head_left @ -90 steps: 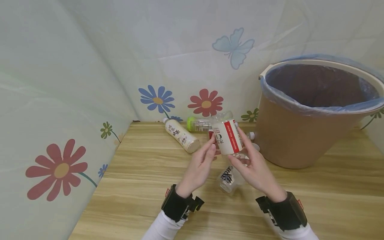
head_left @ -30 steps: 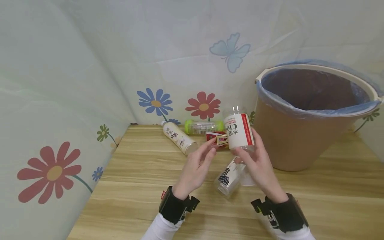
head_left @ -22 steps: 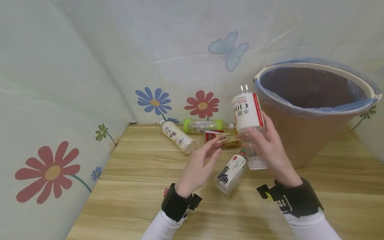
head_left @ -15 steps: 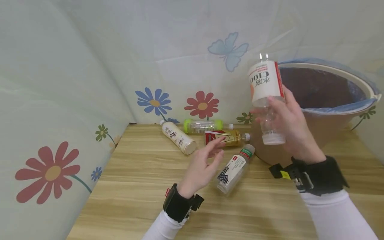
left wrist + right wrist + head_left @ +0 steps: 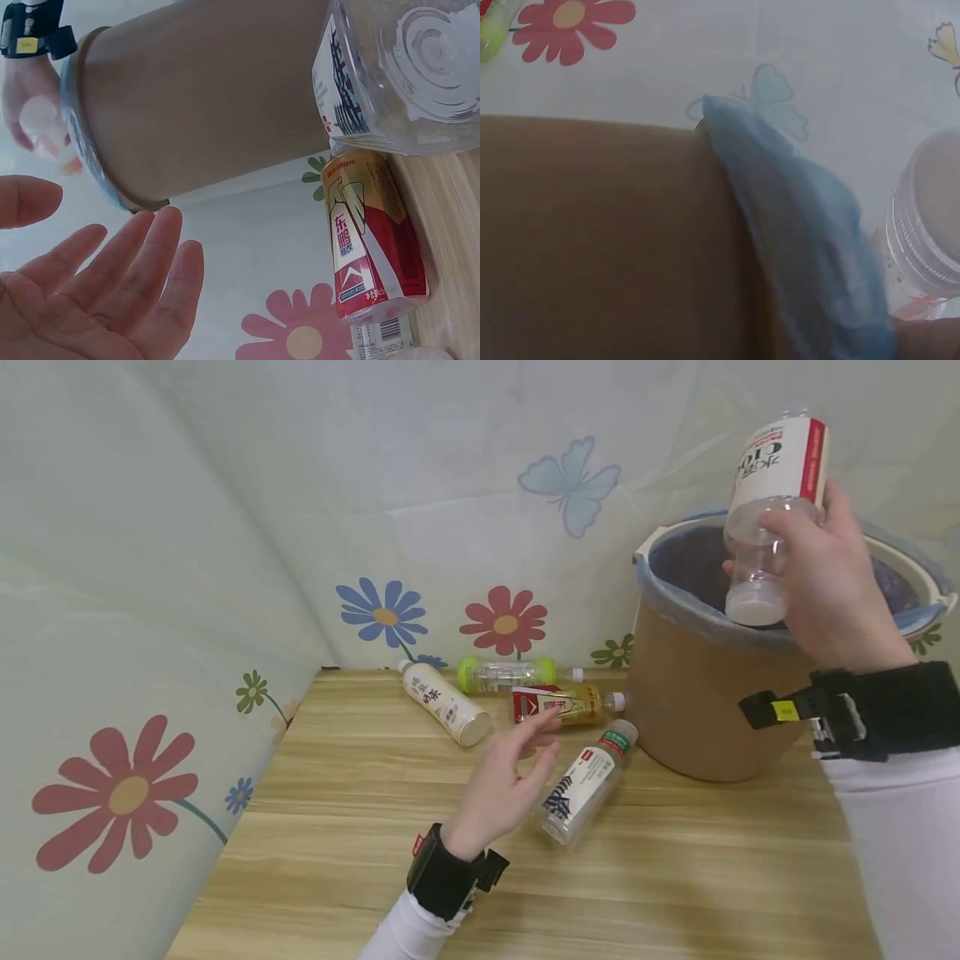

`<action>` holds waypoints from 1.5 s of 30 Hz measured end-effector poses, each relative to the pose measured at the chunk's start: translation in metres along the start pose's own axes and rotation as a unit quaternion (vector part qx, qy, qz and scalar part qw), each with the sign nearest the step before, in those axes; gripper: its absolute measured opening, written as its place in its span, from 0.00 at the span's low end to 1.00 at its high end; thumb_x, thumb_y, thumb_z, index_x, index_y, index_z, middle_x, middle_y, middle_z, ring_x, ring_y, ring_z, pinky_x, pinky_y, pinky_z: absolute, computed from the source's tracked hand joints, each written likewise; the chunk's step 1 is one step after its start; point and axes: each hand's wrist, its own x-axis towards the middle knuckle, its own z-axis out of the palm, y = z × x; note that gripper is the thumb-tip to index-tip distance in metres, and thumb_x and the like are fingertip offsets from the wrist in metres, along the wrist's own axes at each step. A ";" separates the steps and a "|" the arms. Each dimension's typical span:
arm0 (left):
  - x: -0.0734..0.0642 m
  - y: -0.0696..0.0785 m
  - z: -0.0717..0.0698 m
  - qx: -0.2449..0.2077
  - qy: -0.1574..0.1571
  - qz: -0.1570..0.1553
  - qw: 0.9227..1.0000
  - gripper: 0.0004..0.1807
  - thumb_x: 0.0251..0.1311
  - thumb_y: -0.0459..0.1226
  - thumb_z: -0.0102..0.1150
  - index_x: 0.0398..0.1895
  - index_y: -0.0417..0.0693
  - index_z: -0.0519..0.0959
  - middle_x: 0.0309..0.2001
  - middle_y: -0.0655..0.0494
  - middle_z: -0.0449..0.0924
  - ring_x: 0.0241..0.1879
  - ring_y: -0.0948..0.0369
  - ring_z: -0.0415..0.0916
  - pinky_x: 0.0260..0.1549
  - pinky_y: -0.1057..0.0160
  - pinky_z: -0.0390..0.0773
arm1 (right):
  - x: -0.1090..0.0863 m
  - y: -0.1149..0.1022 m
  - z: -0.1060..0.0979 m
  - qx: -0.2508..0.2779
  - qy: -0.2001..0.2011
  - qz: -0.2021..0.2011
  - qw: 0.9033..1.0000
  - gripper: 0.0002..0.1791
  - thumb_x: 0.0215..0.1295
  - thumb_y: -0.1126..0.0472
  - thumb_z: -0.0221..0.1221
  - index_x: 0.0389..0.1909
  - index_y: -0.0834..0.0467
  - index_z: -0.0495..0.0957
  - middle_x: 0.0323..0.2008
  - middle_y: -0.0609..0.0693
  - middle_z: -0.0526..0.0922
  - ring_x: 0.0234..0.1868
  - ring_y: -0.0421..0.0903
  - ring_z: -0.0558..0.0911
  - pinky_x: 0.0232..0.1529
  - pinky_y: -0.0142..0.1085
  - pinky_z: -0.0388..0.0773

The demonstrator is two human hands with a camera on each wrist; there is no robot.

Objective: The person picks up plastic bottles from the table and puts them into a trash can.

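Note:
In the head view my right hand [image 5: 832, 568] grips a clear plastic bottle [image 5: 776, 472] with a white and red label. The bottle is held cap-down over the opening of a brown trash bin [image 5: 712, 710]; its white cap [image 5: 937, 210] also shows in the right wrist view. Above the table, my left hand [image 5: 498, 785] holds nothing, its fingers spread and slightly bent. Closest to it are a red and gold drink bottle [image 5: 566, 704] and a clear bottle with a black-and-white label [image 5: 588, 785], both lying on their sides.
A blue liner [image 5: 705, 610] is folded over the bin's rim. Farther left lie a cream milk tea bottle [image 5: 445, 703] and a clear bottle with bright green ends [image 5: 506, 675]. A flower-printed sheet [image 5: 450, 510] stands behind the wooden table [image 5: 337, 827].
My right hand has carried the clear bottle up and right from the middle of the table to above the bin. My left hand has let go of it and stays over the table.

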 end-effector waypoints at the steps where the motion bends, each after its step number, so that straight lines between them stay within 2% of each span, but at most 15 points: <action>1: 0.000 0.000 0.000 -0.003 0.000 -0.001 1.000 0.24 0.68 0.37 0.48 0.67 0.48 0.64 0.58 0.50 0.75 0.51 0.60 0.76 0.53 0.61 0.75 | 0.002 0.000 -0.001 -0.021 0.013 0.000 1.000 0.37 0.68 0.63 0.53 0.68 0.43 0.42 0.67 0.45 0.49 0.58 0.45 0.63 0.38 0.31 0.79; 5: -0.001 -0.001 0.000 -0.009 0.001 -0.003 1.000 0.25 0.67 0.37 0.49 0.67 0.49 0.64 0.58 0.50 0.74 0.52 0.60 0.76 0.53 0.61 0.75 | 0.007 0.000 -0.003 -0.100 0.053 -0.012 0.994 0.42 0.63 0.64 0.59 0.68 0.42 0.42 0.66 0.42 0.49 0.61 0.44 0.59 0.38 0.26 0.75; 7: -0.001 -0.001 0.000 -0.012 0.001 -0.006 1.000 0.25 0.67 0.37 0.49 0.67 0.48 0.64 0.58 0.50 0.74 0.52 0.60 0.76 0.53 0.60 0.75 | 0.007 0.001 -0.003 -0.160 0.063 -0.016 0.985 0.42 0.63 0.63 0.58 0.68 0.44 0.42 0.63 0.43 0.53 0.59 0.42 0.61 0.39 0.25 0.73; 9: -0.001 0.000 -0.001 -0.015 0.001 -0.010 1.000 0.25 0.67 0.36 0.49 0.67 0.47 0.64 0.59 0.49 0.74 0.52 0.59 0.75 0.53 0.59 0.75 | 0.005 0.001 -0.003 -0.241 0.067 -0.010 0.968 0.40 0.66 0.60 0.55 0.71 0.47 0.41 0.61 0.46 0.55 0.58 0.42 0.63 0.42 0.26 0.73; 10: -0.001 0.001 -0.001 -0.016 0.002 -0.012 1.000 0.25 0.67 0.35 0.49 0.67 0.47 0.64 0.59 0.49 0.74 0.52 0.59 0.76 0.54 0.59 0.75 | 0.004 0.000 -0.003 -0.281 0.066 -0.004 0.957 0.40 0.67 0.58 0.53 0.72 0.49 0.39 0.64 0.50 0.55 0.61 0.45 0.63 0.49 0.30 0.72; 13: 0.000 0.007 -0.003 -0.020 0.006 -0.019 1.000 0.24 0.66 0.32 0.50 0.66 0.45 0.65 0.58 0.47 0.74 0.51 0.55 0.76 0.53 0.56 0.75 | -0.003 0.001 -0.003 -0.396 0.058 0.015 0.916 0.41 0.68 0.51 0.47 0.75 0.51 0.35 0.70 0.60 0.49 0.68 0.53 0.58 0.64 0.44 0.61; 16: 0.000 0.020 -0.008 -0.024 0.007 -0.025 0.999 0.24 0.65 0.30 0.50 0.65 0.41 0.66 0.57 0.44 0.74 0.51 0.52 0.76 0.53 0.54 0.75 | -0.009 0.002 -0.003 -0.428 0.051 0.021 0.902 0.41 0.68 0.48 0.46 0.75 0.47 0.36 0.74 0.59 0.41 0.72 0.57 0.49 0.65 0.52 0.59; 21: -0.002 0.035 -0.014 -0.019 0.002 -0.030 0.999 0.24 0.64 0.28 0.50 0.64 0.38 0.66 0.57 0.41 0.74 0.51 0.51 0.76 0.53 0.52 0.75 | -0.019 0.007 0.006 -0.447 0.075 -0.023 0.891 0.33 0.67 0.50 0.48 0.73 0.43 0.52 0.70 0.54 0.58 0.67 0.54 0.63 0.62 0.49 0.65; 22: -0.002 0.034 -0.013 -0.017 0.003 -0.029 0.999 0.24 0.65 0.29 0.50 0.64 0.38 0.66 0.57 0.42 0.74 0.51 0.51 0.75 0.53 0.51 0.75 | -0.022 0.009 0.009 -0.438 0.083 -0.043 0.894 0.31 0.67 0.52 0.49 0.71 0.44 0.56 0.68 0.53 0.63 0.64 0.51 0.67 0.63 0.48 0.63; 24: -0.002 0.027 -0.011 -0.010 0.008 -0.023 1.000 0.24 0.65 0.30 0.50 0.65 0.41 0.66 0.57 0.44 0.74 0.51 0.52 0.75 0.53 0.50 0.75 | -0.029 0.014 0.015 -0.416 0.097 -0.086 0.900 0.26 0.66 0.56 0.50 0.67 0.48 0.66 0.59 0.49 0.72 0.54 0.44 0.75 0.54 0.37 0.69; 27: -0.002 0.012 -0.007 0.013 0.014 -0.011 1.000 0.23 0.66 0.34 0.50 0.65 0.47 0.67 0.59 0.49 0.73 0.52 0.56 0.75 0.53 0.52 0.75 | -0.041 0.023 0.025 -0.346 0.106 -0.156 0.919 0.18 0.65 0.64 0.52 0.54 0.57 0.77 0.43 0.47 0.81 0.36 0.37 0.79 0.39 0.24 0.71; 30: -0.002 0.003 -0.005 0.052 0.018 -0.001 0.998 0.23 0.67 0.37 0.50 0.66 0.50 0.67 0.60 0.53 0.73 0.52 0.60 0.73 0.53 0.56 0.75 | -0.055 0.035 0.035 -0.234 0.071 -0.213 0.946 0.11 0.62 0.72 0.53 0.43 0.69 0.80 0.30 0.50 0.82 0.26 0.40 0.79 0.30 0.23 0.76; 33: -0.001 0.001 -0.004 0.108 0.022 0.018 0.994 0.23 0.67 0.38 0.50 0.65 0.49 0.68 0.59 0.53 0.74 0.52 0.61 0.73 0.52 0.59 0.75 | -0.072 0.053 0.043 -0.189 0.031 -0.244 0.951 0.08 0.60 0.77 0.52 0.38 0.75 0.78 0.23 0.52 0.80 0.23 0.42 0.76 0.26 0.23 0.76; 37: -0.005 -0.006 0.001 0.179 0.024 0.034 0.983 0.22 0.66 0.40 0.50 0.63 0.47 0.69 0.58 0.52 0.74 0.56 0.60 0.72 0.55 0.59 0.73 | -0.095 0.080 0.048 -0.226 0.019 -0.235 0.945 0.08 0.61 0.77 0.52 0.38 0.74 0.78 0.24 0.52 0.79 0.25 0.42 0.76 0.27 0.23 0.76; 45: -0.015 -0.018 0.018 0.258 -0.036 -0.017 0.965 0.26 0.66 0.46 0.49 0.66 0.50 0.66 0.63 0.54 0.69 0.60 0.56 0.68 0.56 0.54 0.72 | -0.117 0.130 0.046 -0.249 0.018 -0.155 0.956 0.08 0.64 0.73 0.54 0.42 0.71 0.77 0.31 0.48 0.80 0.29 0.40 0.79 0.31 0.22 0.78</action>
